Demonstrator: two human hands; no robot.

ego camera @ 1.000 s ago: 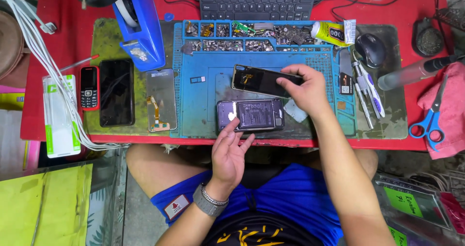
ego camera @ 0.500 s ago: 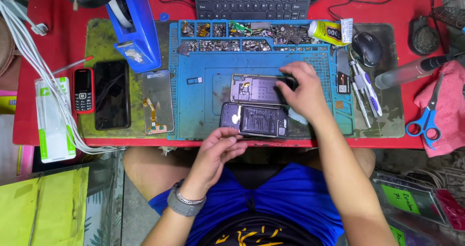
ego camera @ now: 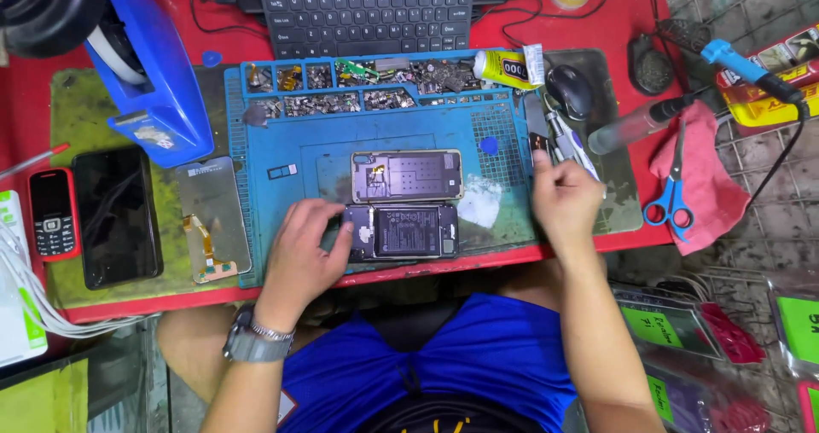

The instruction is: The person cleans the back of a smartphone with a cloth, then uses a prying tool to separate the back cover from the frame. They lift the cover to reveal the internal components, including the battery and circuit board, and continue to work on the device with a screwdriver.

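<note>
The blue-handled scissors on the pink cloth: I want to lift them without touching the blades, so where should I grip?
Grip the blue-handled scissors by the two handle loops, coming from the table's front edge. They lie flat on the pink cloth, loops toward the person, blades pointing away. The right hand is nearest.

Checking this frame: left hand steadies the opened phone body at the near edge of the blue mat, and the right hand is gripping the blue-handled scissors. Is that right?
Not quite. The head view shows the left hand on the opened phone body at the near edge of the blue mat, but the right hand holds no scissors. The blue-handled scissors lie apart on the pink cloth.
</note>
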